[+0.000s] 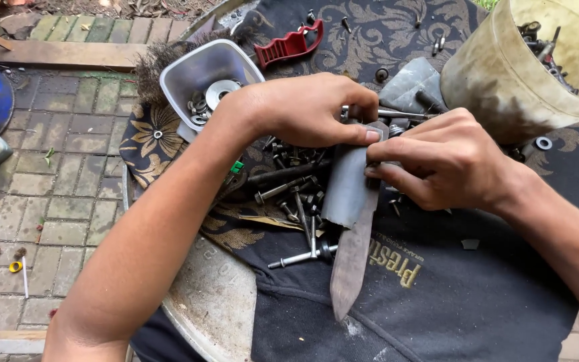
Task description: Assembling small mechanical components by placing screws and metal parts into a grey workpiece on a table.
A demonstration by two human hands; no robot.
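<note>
While the left hand (309,110) pinches the top of the grey wrap (348,184) and the right hand (447,157) grips it from the opposite side, the rusty blade (353,258) points down toward the person, lying over scattered bolts (289,194) on the cloth-covered worktop (450,295).

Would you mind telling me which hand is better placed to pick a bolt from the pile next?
Probably the left hand: it lies directly above the loose grey metal bolts, pinching only the top of the rusty pointed blade, which the right hand also grips.
</note>
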